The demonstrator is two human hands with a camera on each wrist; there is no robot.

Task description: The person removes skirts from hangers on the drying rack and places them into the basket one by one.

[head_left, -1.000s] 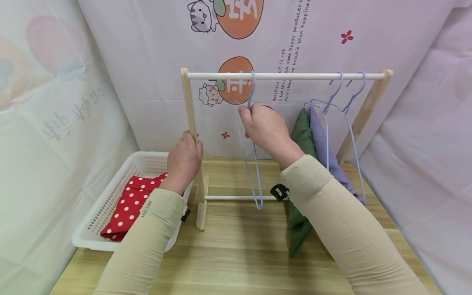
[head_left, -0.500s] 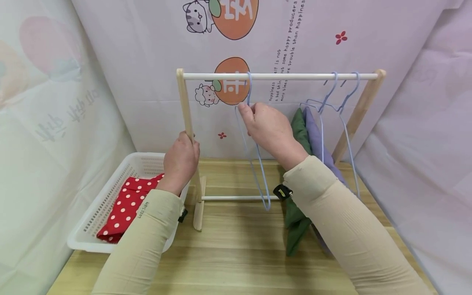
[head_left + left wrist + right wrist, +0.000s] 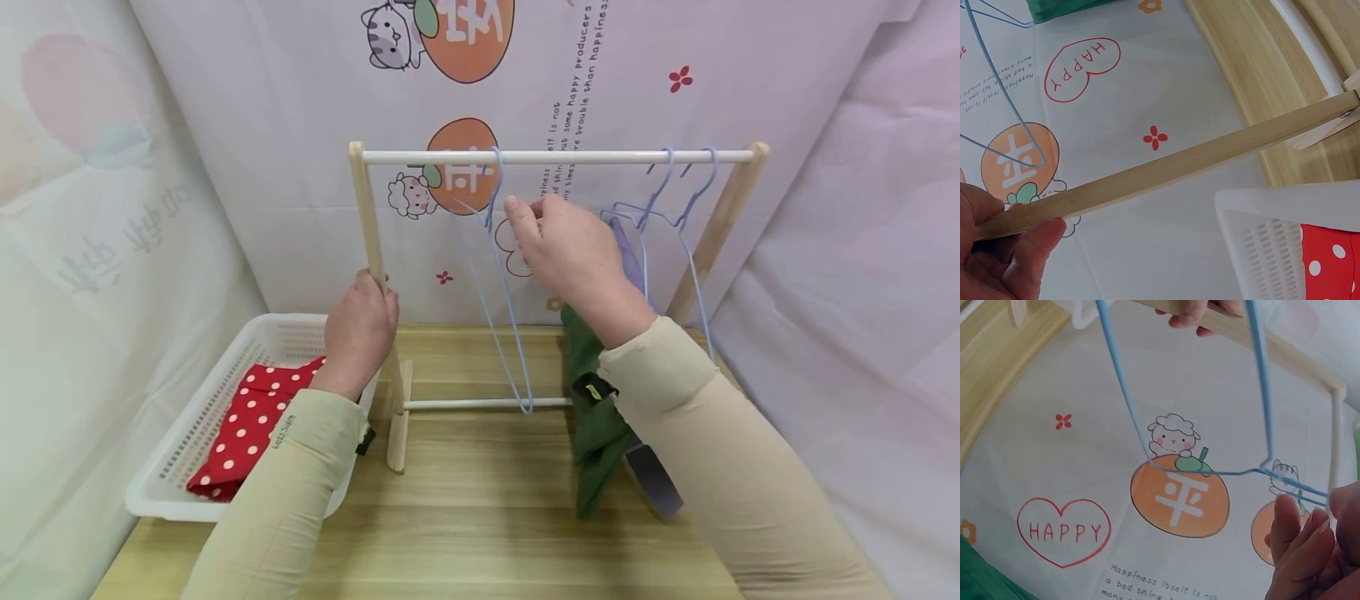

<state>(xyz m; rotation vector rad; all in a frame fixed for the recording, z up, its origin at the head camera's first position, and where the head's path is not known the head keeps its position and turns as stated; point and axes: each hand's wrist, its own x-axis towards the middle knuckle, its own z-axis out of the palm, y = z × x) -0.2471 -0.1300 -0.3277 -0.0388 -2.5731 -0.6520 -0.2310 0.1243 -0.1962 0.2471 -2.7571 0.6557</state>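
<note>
My left hand (image 3: pixel 360 333) grips the left wooden upright (image 3: pixel 367 217) of a small clothes rack; the left wrist view shows thumb and fingers on either side of it (image 3: pixel 1147 178). A bare light-blue clothes hanger (image 3: pixel 510 312) dangles from the white top bar (image 3: pixel 577 157), left of the middle. Just to its right, my right hand (image 3: pixel 577 262) is raised with thumb and fingertips slightly apart, apparently off the hanger. In the right wrist view the right hand (image 3: pixel 1310 550) is close to the hanger's hook.
Two more blue hangers (image 3: pixel 645 258) hang at the bar's right end. Green cloth (image 3: pixel 592 433) and purple cloth (image 3: pixel 628 250) hang there, partly behind my right arm. A white basket (image 3: pixel 146 507) with red polka-dot fabric (image 3: pixel 255 417) stands left on the wooden table (image 3: pixel 450 533).
My right hand has let go of the left blue hanger and drawn slightly right. The hanger has swung a little. My left hand keeps its grip on the upright.
</note>
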